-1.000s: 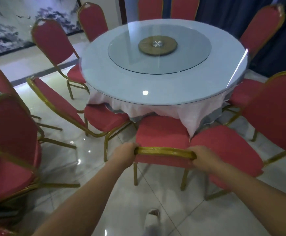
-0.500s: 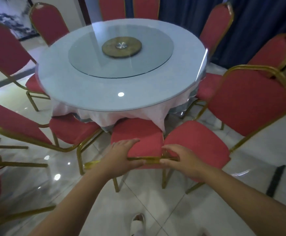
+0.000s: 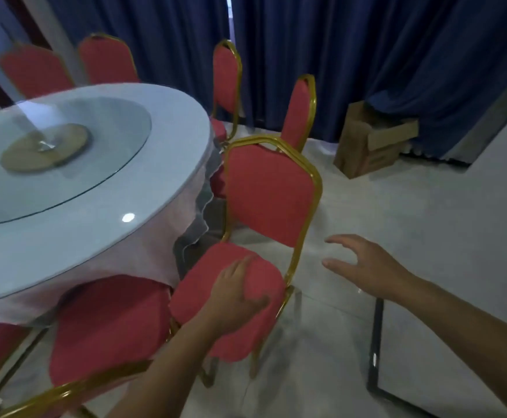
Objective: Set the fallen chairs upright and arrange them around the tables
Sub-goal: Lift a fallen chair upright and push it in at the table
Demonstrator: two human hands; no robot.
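A round table with a glass turntable fills the left. Red chairs with gold frames stand upright around it. The nearest upright chair stands at the table's right edge, its back toward the right. My left hand hovers over or rests on its red seat with relaxed fingers; contact is unclear. My right hand is open in the air to the right of that chair, touching nothing. Another chair is tucked under the table in front of me, its gold back rail below my left forearm.
More upright chairs stand behind the table by the dark blue curtains. A cardboard box sits on the floor by the curtain. A dark strip lies on the tiled floor at the right.
Both hands have let go of the front chair's gold back rail. The view has swung right, and my hands have moved toward the chair at the table's right edge.
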